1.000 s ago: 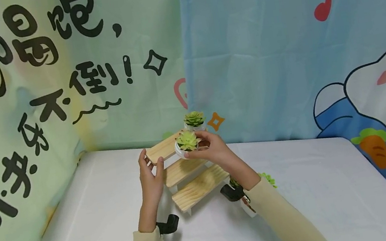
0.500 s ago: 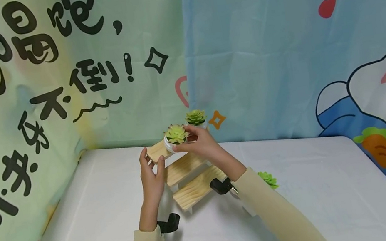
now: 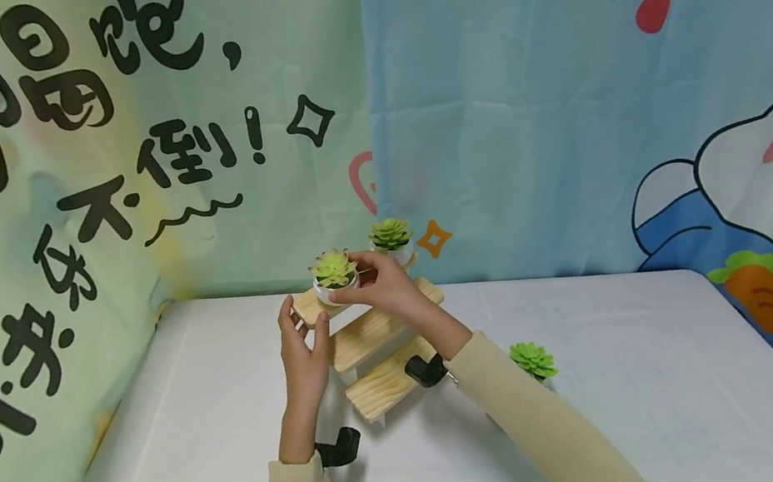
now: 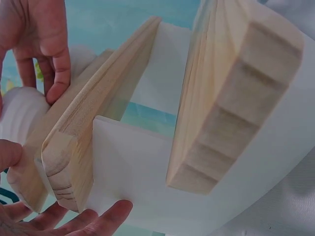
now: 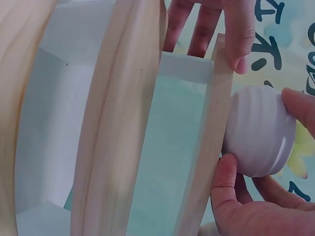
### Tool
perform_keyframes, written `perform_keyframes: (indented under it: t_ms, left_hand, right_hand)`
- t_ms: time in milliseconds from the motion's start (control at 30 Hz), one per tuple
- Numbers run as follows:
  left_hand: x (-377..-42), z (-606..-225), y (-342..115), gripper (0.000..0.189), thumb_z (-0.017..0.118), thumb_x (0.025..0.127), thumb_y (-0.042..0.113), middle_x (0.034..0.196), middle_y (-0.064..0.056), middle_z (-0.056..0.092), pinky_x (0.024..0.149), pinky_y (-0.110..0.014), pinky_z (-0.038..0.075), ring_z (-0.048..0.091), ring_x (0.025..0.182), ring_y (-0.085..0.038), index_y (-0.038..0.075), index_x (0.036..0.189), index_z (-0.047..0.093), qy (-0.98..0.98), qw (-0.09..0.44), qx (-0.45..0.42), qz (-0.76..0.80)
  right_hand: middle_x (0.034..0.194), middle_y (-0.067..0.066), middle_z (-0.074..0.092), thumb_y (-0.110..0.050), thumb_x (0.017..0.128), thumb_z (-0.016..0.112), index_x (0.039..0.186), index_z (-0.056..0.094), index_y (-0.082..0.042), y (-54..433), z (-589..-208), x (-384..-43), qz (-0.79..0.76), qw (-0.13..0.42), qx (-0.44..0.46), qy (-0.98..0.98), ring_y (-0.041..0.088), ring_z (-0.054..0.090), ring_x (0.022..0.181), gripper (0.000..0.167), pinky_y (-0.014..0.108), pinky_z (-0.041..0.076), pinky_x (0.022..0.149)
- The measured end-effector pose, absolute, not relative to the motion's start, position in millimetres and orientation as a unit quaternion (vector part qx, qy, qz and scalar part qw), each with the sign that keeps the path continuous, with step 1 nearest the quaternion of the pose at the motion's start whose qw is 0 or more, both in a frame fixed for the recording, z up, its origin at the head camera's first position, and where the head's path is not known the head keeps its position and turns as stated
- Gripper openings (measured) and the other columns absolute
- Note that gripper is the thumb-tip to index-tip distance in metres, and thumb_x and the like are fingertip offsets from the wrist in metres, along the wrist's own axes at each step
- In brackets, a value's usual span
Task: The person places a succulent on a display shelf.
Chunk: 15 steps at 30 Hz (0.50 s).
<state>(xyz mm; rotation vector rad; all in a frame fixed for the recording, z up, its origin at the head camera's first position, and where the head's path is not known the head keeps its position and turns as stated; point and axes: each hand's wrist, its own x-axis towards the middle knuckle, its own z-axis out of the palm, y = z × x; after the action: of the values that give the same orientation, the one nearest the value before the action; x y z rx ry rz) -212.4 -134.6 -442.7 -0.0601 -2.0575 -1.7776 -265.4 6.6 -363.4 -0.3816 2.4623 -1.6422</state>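
One potted succulent [image 3: 334,273] is pinched in my right hand [image 3: 386,283] atop the wooden stand [image 3: 367,337], which my left hand [image 3: 306,365] grips, presumably for steadiness.

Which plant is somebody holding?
The leftmost, pink-tipped plant, at the top shelf: the right hand grips its pot. The rear plant and table plant aren't held.

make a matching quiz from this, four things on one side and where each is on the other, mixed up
1. stand
2. right grip
3. carrot
4. left grip

A. round a white pot
B. at the left end of the top plank
C. on the table
D. printed on the blue backdrop

Pairs: 1-C, 2-A, 3-D, 4-B
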Motion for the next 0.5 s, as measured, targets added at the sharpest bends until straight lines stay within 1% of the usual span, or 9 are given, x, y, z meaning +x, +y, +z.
perform_keyframes:
  t_ms: [100, 267, 500]
  left_hand:
    - [-211.9, -443.1, -134.7, 0.061, 0.051, 0.102, 0.013, 0.139, -0.035, 0.037, 0.104, -0.062, 0.036, 0.042, 0.128, -0.052, -0.008, 0.148, 0.018, -0.741, 0.209, -0.021, -0.638]
    - [-210.8, -442.5, -134.5, 0.061, 0.051, 0.102, 0.014, 0.14, -0.036, 0.036, 0.104, -0.063, 0.036, 0.041, 0.128, -0.052, -0.008, 0.149, 0.017, -0.742, 0.209, -0.023, -0.637]
    - [-210.8, -444.1, -135.7, 0.062, 0.05, 0.103, 0.014, 0.14, -0.036, 0.036, 0.103, -0.064, 0.036, 0.042, 0.127, -0.053, -0.009, 0.148, 0.016, -0.744, 0.211, -0.028, -0.634]
  right_hand:
    - [0.132, 0.014, 0.054, -0.023, 0.083, 0.078, 0.146, 0.043, -0.007, 5.7, -364.3, -265.5, -0.547, 0.079, -0.124, 0.824, 0.028, 0.054, 0.113, 0.073, 0.04, 0.049, 0.09]
    - [0.128, 0.015, 0.056, -0.021, 0.084, 0.077, 0.146, 0.043, -0.004, 4.9, -364.9, -264.2, -0.546, 0.07, -0.133, 0.824, 0.024, 0.055, 0.103, 0.073, 0.033, 0.049, 0.082]
    - [0.115, 0.015, 0.06, -0.019, 0.086, 0.076, 0.146, 0.042, -0.002, 5.5, -367.1, -263.4, -0.544, 0.057, -0.157, 0.822, 0.02, 0.055, 0.091, 0.071, 0.026, 0.047, 0.073]
